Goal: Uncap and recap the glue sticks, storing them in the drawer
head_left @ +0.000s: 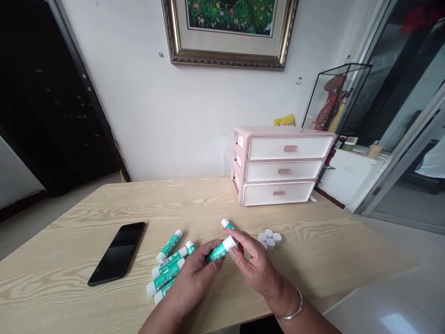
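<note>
Between the left hand [198,273] and the right hand [255,268], just above the tabletop [187,204], a green-and-white tube [218,252] slants with its white end up and to the right. The left hand is closed round its lower part, thumb and fingers gripping the barrel; the right hand is bent at the white end, thumb and fingertips against it, though whether they pinch it firmly I cannot tell. A sharp pull or twist there could make the tube slip, if the left hand's grip is loose. A swing of the right hand could scatter the small white round pieces [269,234] clustered just beyond it, or knock the lone tube [227,223] lying past its fingertips, both being so near. Left of the left hand, several loose tubes [169,261] lie side by side, some partly hidden by it, and a nudge from the wrist might set them rolling. Farther left lies a black phone [117,253], well apart; at the back stands a pink-and-white drawer unit [287,170]
</note>
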Motion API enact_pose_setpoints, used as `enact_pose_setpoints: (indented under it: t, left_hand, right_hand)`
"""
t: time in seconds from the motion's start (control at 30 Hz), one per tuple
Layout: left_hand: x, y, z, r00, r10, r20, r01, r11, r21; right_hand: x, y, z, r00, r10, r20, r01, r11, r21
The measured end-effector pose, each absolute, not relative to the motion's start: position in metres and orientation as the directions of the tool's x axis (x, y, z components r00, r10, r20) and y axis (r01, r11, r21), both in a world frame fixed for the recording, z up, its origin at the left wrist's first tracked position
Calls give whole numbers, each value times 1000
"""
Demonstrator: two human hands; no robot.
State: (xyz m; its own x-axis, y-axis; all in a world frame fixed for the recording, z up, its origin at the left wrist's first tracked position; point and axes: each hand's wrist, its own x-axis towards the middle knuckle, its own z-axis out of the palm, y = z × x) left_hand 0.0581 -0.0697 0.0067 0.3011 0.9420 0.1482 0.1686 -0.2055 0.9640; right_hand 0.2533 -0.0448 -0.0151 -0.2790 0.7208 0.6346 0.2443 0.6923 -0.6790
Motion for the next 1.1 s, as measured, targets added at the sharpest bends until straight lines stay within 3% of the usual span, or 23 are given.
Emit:
enact_pose_setpoints:
  t: [0.1,0.23,0.37,0.47,0.53,0.77,1.1]
  left_hand:
    - [60,-73,8,327,934,141,218,-220,951]
    - [60,-76,2,233,967,107,255,-167,953]
    - [54,-73,-7,166,976,139,185,-170,968]
    - [51,-70,-9,147,981,130,185,-156,970]
    - [50,-69,-7,127,986,105,212,-131,968]
    - [48,-73,-5,121,981,154,211,-177,961]
    - [46,-73,-9,115,972,206,242,-229,943]
  right_hand:
    - [253,-51,-14,-325,695,642,225,716,-661]
    - [255,-57,-18,-286,702,652,214,710,-671]
    - [260,-51,-29,29,749,662,221,642,-735]
    - [265,-41,-32,315,709,631,217,593,-775]
    - [268,-35,-31,414,672,614,226,578,-784]
    - [274,-28,-25,435,668,603,362,483,-797]
    - [269,-29,-24,408,726,554,373,422,-827]
